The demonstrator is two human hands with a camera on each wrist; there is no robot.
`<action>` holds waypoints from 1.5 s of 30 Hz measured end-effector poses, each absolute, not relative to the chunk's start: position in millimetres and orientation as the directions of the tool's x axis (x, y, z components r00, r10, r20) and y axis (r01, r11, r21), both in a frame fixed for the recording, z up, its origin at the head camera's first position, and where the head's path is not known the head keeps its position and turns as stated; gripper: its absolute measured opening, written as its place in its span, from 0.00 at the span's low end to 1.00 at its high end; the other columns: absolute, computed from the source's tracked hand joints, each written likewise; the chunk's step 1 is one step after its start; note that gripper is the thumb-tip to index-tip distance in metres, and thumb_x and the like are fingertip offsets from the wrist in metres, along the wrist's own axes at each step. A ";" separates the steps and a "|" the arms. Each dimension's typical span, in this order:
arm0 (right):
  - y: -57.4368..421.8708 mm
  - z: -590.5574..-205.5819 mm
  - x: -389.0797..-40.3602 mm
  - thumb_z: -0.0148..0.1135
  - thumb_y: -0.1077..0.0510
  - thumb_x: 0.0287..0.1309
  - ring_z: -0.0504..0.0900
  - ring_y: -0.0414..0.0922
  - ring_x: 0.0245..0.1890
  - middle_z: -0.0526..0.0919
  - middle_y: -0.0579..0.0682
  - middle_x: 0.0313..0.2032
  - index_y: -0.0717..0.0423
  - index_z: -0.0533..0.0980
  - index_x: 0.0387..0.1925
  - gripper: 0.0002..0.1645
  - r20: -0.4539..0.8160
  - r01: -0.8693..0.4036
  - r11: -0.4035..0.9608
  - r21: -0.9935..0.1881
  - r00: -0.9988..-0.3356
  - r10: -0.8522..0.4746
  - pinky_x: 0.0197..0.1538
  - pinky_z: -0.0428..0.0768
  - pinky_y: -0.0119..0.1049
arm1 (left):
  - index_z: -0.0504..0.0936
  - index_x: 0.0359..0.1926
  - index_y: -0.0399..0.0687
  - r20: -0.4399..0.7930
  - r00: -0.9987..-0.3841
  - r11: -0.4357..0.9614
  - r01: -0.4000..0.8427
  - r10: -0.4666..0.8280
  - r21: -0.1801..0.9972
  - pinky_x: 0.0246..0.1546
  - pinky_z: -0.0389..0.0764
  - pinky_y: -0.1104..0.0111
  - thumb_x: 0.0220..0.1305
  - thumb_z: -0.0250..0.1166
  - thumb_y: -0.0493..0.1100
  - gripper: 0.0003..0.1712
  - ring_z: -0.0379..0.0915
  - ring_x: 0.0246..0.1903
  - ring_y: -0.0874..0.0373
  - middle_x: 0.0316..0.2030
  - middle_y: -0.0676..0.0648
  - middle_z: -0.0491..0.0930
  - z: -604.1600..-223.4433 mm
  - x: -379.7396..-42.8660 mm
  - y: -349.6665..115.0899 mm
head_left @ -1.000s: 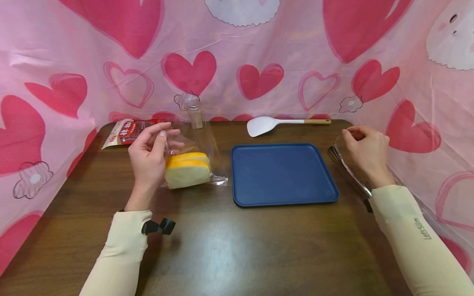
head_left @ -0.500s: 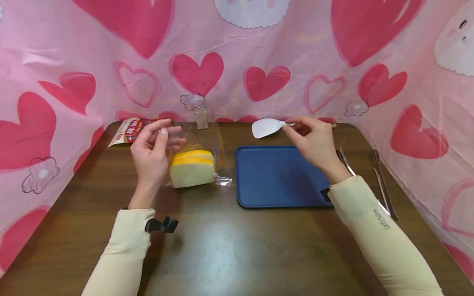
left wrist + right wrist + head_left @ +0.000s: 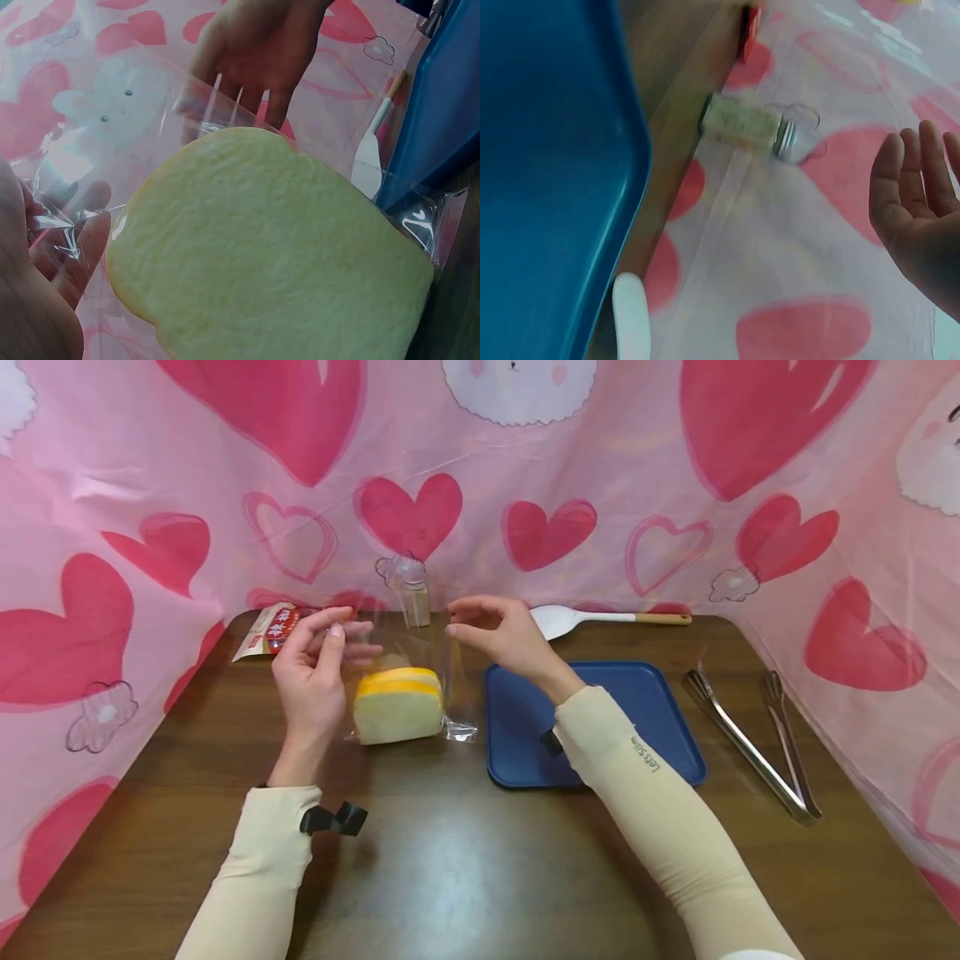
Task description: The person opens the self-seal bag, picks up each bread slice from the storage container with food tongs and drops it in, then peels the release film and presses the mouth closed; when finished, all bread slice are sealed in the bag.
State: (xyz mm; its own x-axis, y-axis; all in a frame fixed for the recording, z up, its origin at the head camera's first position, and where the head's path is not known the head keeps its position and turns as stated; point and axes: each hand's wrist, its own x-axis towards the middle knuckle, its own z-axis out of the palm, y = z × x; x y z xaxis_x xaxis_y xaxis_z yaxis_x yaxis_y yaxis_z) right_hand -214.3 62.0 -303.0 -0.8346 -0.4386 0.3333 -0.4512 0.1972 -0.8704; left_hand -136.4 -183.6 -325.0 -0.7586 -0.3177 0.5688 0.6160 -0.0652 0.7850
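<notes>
My left hand (image 3: 311, 681) holds the left edge of a clear plastic bag (image 3: 461, 732), the film running between thumb and fingers in the left wrist view. Inside the bag are thick bread slices (image 3: 397, 714) with yellow crust, standing upright. My right hand (image 3: 498, 631) is at the bag's upper right side, its thumb and index finger apart. The left wrist view shows the right hand (image 3: 259, 52) behind the bread, fingers pointing down. In the right wrist view the right hand (image 3: 922, 210) has loosely extended fingers with nothing in them.
Right of the bread lies a blue tray (image 3: 600, 727), partly under my right forearm. A white spatula (image 3: 600, 616) lies behind it. Metal tongs (image 3: 757, 760) lie spread at the right. A spice bottle (image 3: 416, 603) and a red-and-white food packet (image 3: 270, 628) are at the back left.
My right hand has moved left from beside the tongs, across the tray, to the bag's right side. The tongs' arms now stand apart. My left hand and the bread keep their place.
</notes>
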 end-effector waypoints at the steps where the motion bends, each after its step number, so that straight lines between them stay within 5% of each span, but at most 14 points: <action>1: 58.4 -303.7 -214.5 0.71 0.61 0.65 0.87 0.48 0.48 0.89 0.61 0.51 0.63 0.84 0.56 0.20 0.341 -0.452 0.187 -0.872 -0.836 -0.429 0.51 0.86 0.34 | 0.82 0.55 0.29 0.569 -0.760 -0.063 0.615 -0.315 0.786 0.35 0.90 0.67 0.79 0.58 0.36 0.14 0.91 0.31 0.58 0.40 0.49 0.92 -325.7 -136.5 -183.4; 7: 64.6 -308.3 -211.5 0.69 0.60 0.68 0.85 0.47 0.40 0.90 0.58 0.43 0.64 0.86 0.46 0.11 0.350 -0.420 0.186 -0.888 -0.881 -0.319 0.43 0.84 0.32 | 0.84 0.54 0.31 0.591 -0.735 -0.079 0.646 -0.332 0.759 0.33 0.89 0.67 0.78 0.59 0.34 0.13 0.91 0.30 0.57 0.39 0.47 0.92 -325.5 -139.3 -188.3; 16: 86.7 -316.7 -212.9 0.67 0.61 0.71 0.87 0.55 0.45 0.90 0.58 0.42 0.65 0.83 0.46 0.10 0.342 -0.412 0.178 -0.894 -0.882 -0.325 0.52 0.87 0.50 | 0.86 0.54 0.39 0.547 -0.763 -0.074 0.603 -0.344 0.794 0.33 0.89 0.69 0.78 0.60 0.35 0.12 0.91 0.31 0.58 0.40 0.48 0.93 -323.2 -143.0 -197.9; 20: 88.8 -315.2 -214.2 0.69 0.60 0.69 0.85 0.60 0.46 0.90 0.55 0.44 0.65 0.83 0.51 0.14 0.349 -0.420 0.161 -0.893 -0.873 -0.342 0.49 0.88 0.41 | 0.86 0.55 0.37 0.543 -0.770 -0.073 0.596 -0.336 0.800 0.33 0.89 0.68 0.77 0.61 0.36 0.13 0.91 0.32 0.58 0.41 0.48 0.93 -323.7 -142.4 -198.8; 23: 89.5 -312.0 -214.0 0.71 0.59 0.68 0.85 0.54 0.44 0.89 0.51 0.45 0.63 0.83 0.55 0.17 0.343 -0.417 0.162 -0.894 -0.871 -0.352 0.47 0.86 0.34 | 0.86 0.55 0.36 0.546 -0.773 -0.079 0.597 -0.322 0.798 0.33 0.89 0.68 0.77 0.62 0.36 0.13 0.91 0.32 0.57 0.40 0.48 0.93 -324.1 -141.9 -199.0; 28: 87.3 -309.2 -214.3 0.70 0.60 0.68 0.86 0.50 0.44 0.90 0.51 0.43 0.64 0.85 0.52 0.15 0.361 -0.428 0.156 -0.890 -0.872 -0.331 0.52 0.87 0.44 | 0.85 0.52 0.27 0.579 -0.757 -0.096 0.629 -0.303 0.772 0.35 0.89 0.67 0.76 0.62 0.34 0.13 0.92 0.33 0.56 0.39 0.48 0.93 -322.4 -141.3 -200.2; 33: 88.4 -305.7 -212.7 0.71 0.60 0.68 0.88 0.50 0.43 0.91 0.47 0.40 0.63 0.87 0.50 0.14 0.359 -0.416 0.137 -0.899 -0.879 -0.313 0.51 0.88 0.36 | 0.84 0.50 0.21 0.593 -0.754 -0.111 0.640 -0.282 0.760 0.39 0.90 0.67 0.75 0.63 0.32 0.13 0.92 0.34 0.55 0.39 0.46 0.93 -315.4 -136.8 -205.7; 45: 89.7 -305.4 -214.9 0.70 0.64 0.67 0.87 0.52 0.36 0.90 0.40 0.33 0.69 0.86 0.48 0.12 0.390 -0.431 0.070 -0.899 -0.864 -0.318 0.45 0.87 0.35 | 0.87 0.48 0.25 0.571 -0.792 -0.116 0.602 -0.217 0.790 0.33 0.90 0.66 0.72 0.65 0.30 0.10 0.91 0.30 0.56 0.35 0.47 0.92 -311.4 -133.8 -216.0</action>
State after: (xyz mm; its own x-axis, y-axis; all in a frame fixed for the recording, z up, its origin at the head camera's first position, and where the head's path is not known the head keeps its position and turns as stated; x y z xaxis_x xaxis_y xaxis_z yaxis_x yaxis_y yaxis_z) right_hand -214.9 89.7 -305.4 -0.8642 -0.3182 0.3898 -0.4314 0.0701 -0.8994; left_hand -133.8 -216.0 -311.4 -0.7918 -0.2171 0.5709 0.6017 -0.1165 0.7902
